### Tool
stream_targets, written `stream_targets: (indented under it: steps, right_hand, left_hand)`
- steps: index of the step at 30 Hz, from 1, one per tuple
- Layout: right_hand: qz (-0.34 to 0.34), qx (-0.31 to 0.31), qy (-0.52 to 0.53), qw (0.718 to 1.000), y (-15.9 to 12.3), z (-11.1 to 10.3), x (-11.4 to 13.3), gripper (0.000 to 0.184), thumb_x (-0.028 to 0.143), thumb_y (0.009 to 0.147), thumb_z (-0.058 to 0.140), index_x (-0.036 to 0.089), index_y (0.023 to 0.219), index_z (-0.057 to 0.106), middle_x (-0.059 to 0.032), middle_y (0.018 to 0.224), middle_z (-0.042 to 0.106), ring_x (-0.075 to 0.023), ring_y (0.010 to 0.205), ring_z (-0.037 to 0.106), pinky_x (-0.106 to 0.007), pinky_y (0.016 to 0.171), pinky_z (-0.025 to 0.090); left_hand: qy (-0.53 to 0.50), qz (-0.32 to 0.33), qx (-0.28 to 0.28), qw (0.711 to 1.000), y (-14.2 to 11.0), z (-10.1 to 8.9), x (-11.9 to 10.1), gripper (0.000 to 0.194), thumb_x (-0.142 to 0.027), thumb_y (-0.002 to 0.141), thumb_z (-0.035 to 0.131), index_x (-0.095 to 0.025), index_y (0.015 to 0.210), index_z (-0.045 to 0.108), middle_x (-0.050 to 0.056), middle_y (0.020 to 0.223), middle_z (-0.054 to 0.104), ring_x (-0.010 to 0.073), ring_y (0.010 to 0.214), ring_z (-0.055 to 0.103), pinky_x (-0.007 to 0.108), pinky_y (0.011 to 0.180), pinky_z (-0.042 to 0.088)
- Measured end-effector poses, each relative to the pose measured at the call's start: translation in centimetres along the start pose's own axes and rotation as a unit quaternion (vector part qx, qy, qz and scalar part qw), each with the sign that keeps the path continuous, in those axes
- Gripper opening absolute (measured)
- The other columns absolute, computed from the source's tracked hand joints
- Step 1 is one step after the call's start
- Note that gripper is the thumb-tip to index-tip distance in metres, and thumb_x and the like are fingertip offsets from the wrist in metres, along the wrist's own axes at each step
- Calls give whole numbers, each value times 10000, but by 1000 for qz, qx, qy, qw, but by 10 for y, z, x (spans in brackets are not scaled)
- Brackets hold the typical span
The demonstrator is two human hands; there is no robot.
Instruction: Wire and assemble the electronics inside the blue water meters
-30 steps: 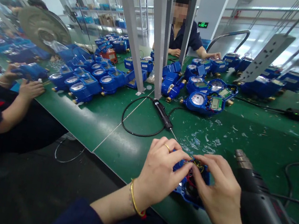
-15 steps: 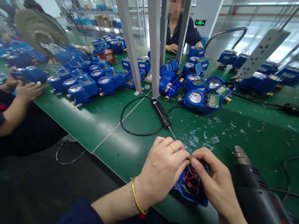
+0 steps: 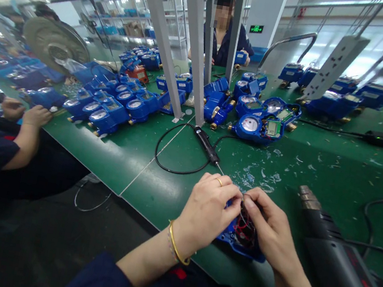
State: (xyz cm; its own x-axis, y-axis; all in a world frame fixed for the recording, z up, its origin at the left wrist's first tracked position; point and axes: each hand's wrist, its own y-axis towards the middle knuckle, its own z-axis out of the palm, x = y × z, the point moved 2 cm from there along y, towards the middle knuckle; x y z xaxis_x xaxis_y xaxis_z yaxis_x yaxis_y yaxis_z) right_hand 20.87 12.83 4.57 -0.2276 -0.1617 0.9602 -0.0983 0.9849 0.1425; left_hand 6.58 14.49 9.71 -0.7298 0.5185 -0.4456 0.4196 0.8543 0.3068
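An open blue water meter housing (image 3: 248,253) lies at the table's near edge, with red and dark wires (image 3: 246,231) showing inside. Over its left side, my left hand (image 3: 208,210) is closed, thumb and fingertips pinched at a thin wire. My right hand (image 3: 275,226) is closed too, pinching wire close to the left fingertips from the other side. The exact wire ends are hidden by the fingers. Just beyond my left hand lies a black electric screwdriver (image 3: 206,146), its thin bit pointing toward my hands.
To my right rests a heat gun (image 3: 345,257). Finished-looking blue water meters (image 3: 258,128) stand ahead, and more meters (image 3: 108,112) sit at left. Metal posts (image 3: 195,46) rise from the green table (image 3: 155,184). A power strip (image 3: 336,67) hangs at right. Co-workers sit across and at left.
My hands stay at the housing with slight finger shifts; the left fingertips have drawn a little lower. Across the table, a co-worker has lifted a blue meter. The left co-worker's hands have moved slightly apart.
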Motion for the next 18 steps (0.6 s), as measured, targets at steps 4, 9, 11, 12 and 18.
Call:
stream_targets:
  steps: [4, 9, 11, 12, 18]
  right_hand:
    - [26, -1, 29, 999, 2, -1, -3, 293, 426, 954, 478, 191, 784, 515, 21, 733, 452, -111, 683, 417, -247, 623, 351]
    - [25, -7, 12, 1000, 5, -2, -3, 299, 431, 942, 490, 184, 779, 537, 14, 728, 473, -113, 680, 426, -246, 627, 360]
    - [24, -18, 3, 1000, 6, -2, -2, 303, 437, 931, 502, 183, 772, 542, 13, 716, 471, -115, 670, 425, -244, 612, 357]
    - [27, -22, 2, 999, 6, -2, -1, 308, 444, 926, 507, 182, 768, 545, 12, 709, 470, -116, 666, 425, -243, 604, 356]
    - [83, -3, 70, 994, 9, -1, -6, 378, 518, 874, 557, 170, 728, 541, 11, 677, 453, -112, 639, 399, -236, 568, 348]
  left_hand:
    - [-11, 4, 32, 999, 2, -2, 2, 94, -215, 897, 601, -198, 868, 689, 12, 871, 678, 182, 892, 580, 336, 848, 433]
    - [-30, 19, 62, 997, 8, -1, 5, 154, -209, 922, 562, -190, 821, 676, 15, 854, 665, 173, 877, 585, 328, 844, 444]
    - [-71, 19, 72, 995, 11, -1, 7, 132, -171, 896, 586, -194, 803, 676, 6, 832, 664, 166, 862, 593, 312, 818, 452]
    - [-97, 14, 76, 992, 13, -2, 9, 128, -154, 880, 598, -193, 786, 675, 1, 812, 660, 161, 847, 595, 302, 797, 455]
    - [-246, -35, 95, 964, 19, 0, 22, 113, -119, 829, 621, -175, 750, 678, -18, 730, 626, 128, 723, 572, 253, 673, 446]
